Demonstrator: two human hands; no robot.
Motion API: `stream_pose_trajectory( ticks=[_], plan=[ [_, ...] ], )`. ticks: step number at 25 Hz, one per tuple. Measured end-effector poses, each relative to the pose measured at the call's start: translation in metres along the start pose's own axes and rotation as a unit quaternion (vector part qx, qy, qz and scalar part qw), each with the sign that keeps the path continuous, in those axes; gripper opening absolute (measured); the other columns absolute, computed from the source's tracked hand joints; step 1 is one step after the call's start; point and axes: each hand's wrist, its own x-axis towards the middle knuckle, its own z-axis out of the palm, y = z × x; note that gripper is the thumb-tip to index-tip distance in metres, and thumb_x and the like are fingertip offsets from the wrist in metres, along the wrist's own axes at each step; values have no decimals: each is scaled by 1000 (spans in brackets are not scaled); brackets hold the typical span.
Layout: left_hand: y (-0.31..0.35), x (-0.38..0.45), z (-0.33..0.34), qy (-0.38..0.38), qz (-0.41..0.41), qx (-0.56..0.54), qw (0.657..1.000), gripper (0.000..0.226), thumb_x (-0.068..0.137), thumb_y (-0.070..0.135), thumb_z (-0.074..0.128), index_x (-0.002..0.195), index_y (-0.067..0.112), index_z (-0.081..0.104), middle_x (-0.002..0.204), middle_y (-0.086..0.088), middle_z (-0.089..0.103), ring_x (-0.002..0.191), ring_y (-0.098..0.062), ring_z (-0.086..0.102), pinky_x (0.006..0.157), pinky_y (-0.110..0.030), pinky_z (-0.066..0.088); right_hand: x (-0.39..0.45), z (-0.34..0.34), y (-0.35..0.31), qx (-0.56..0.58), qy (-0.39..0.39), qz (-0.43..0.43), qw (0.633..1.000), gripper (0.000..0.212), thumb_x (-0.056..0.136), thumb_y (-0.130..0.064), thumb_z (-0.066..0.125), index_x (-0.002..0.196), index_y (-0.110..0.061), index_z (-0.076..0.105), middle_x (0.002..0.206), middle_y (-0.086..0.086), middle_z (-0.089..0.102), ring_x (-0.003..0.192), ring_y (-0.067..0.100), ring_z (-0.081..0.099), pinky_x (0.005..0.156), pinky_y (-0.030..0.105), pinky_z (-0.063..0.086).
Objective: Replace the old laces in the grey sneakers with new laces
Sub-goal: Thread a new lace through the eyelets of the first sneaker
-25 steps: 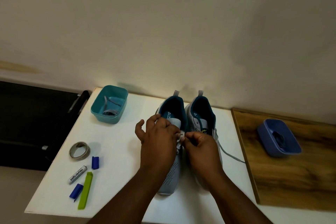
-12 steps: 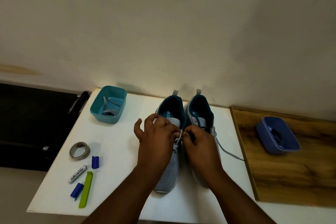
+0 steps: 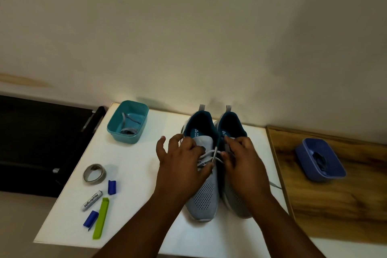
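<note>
White counter (image 3: 134, 176) against plain wall. Grey sneakers (image 3: 206, 192) paired at centre, toes toward wearer. Left hand (image 3: 180, 165) and right hand (image 3: 243, 163) pinching pale lace (image 3: 210, 154) over left shoe's eyelets, apparently for threading. Teal tub (image 3: 117, 132) with a lace far-left; blue tub (image 3: 337, 170) right.

Two grey sneakers stand side by side on a white tabletop (image 3: 134, 174), heels toward the wall. The left hand (image 3: 180, 165) lies over the left sneaker (image 3: 204, 197), its fingers curled at the light grey lace (image 3: 209, 154) crossing the tongue. The right hand (image 3: 243, 161) pinches the same lace from over the right sneaker (image 3: 233, 123). A teal tub (image 3: 127, 121) holding grey laces sits near the far left corner. A tape roll (image 3: 94, 173), a marker (image 3: 92, 200), two blue caps and a green clip (image 3: 101, 221) lie near the left edge. A blue tub (image 3: 320, 159) rests on a wooden surface (image 3: 335, 205) to the right.
</note>
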Motion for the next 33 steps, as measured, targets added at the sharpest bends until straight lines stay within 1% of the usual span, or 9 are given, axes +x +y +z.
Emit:
stream_pose_trajectory(
  ticks=[4, 8, 10, 15, 21, 24, 27, 30, 33],
  plan=[
    [-6, 4, 2, 65, 10, -124, 990, 38, 96, 59, 45, 118, 36, 67, 120, 11, 60, 115, -15, 54, 102, -41, 42, 1, 0, -6, -31, 5, -33, 999, 24, 103, -38, 55, 124, -30, 64, 127, -11, 49, 98, 2, 53, 84, 16, 43],
    [-24, 13, 0, 107, -113, -331, 931, 25, 96, 50, 60, 115, 37, 70, 112, 10, 58, 97, -11, 62, 80, -29, 54, 4, 1, -2, -2, -5, 25, 1000, 9, 103, -35, 55, 108, -32, 62, 104, -34, 45, 95, 2, 58, 70, 4, 36],
    [-19, 16, -2, 46, -155, -356, 920, 27, 88, 60, 66, 105, 39, 66, 91, 13, 64, 81, -7, 65, 69, -25, 52, 3, 5, -1, -41, 1, -14, 999, 14, 102, -35, 57, 106, -29, 68, 128, -23, 50, 116, 10, 56, 88, 13, 41],
    [-18, 19, -2, 5, -184, -230, 955, 31, 87, 45, 64, 67, 22, 56, 62, 5, 59, 63, -12, 58, 55, -26, 39, 4, -5, 6, -69, 47, -25, 996, 9, 95, -34, 66, 93, -32, 74, 146, -7, 44, 120, 19, 51, 90, 34, 53],
    [-23, 16, -3, -2, -149, -191, 970, 33, 91, 35, 59, 64, 19, 47, 59, 1, 54, 59, -16, 53, 54, -30, 39, 17, -55, 55, -40, 230, 215, 948, 21, 94, -28, 68, 105, -11, 72, 136, 17, 50, 118, 44, 54, 96, 49, 43],
    [-27, 19, -3, -8, -146, -247, 958, 33, 92, 35, 61, 64, 18, 50, 58, 0, 54, 57, -14, 52, 54, -29, 37, 10, -33, 27, -136, 154, 41, 978, 35, 91, -32, 71, 125, -27, 66, 157, 15, 34, 145, 43, 29, 115, 61, 24],
    [-28, 18, -3, -15, -136, -267, 954, 33, 91, 36, 62, 65, 19, 51, 59, 0, 56, 57, -12, 52, 54, -28, 38, 6, -1, -1, -167, 33, -72, 983, 12, 91, -33, 71, 101, -39, 74, 164, 0, 34, 154, 32, 12, 120, 54, 8],
    [-29, 17, -5, -12, -126, -210, 970, 34, 91, 37, 61, 65, 20, 47, 59, 1, 54, 57, -12, 51, 52, -29, 36, 14, -5, 20, -174, 74, -57, 980, 7, 91, -38, 69, 92, -36, 76, 150, -4, 51, 147, 34, 30, 117, 52, 14],
    [-28, 17, -8, -7, -117, -146, 982, 38, 92, 35, 57, 62, 24, 37, 58, 5, 47, 56, -11, 44, 50, -28, 26, 28, -54, 73, -148, 198, 145, 958, 40, 95, -49, 51, 107, -18, 73, 131, 14, 61, 117, 44, 54, 101, 56, 38]
  ],
)
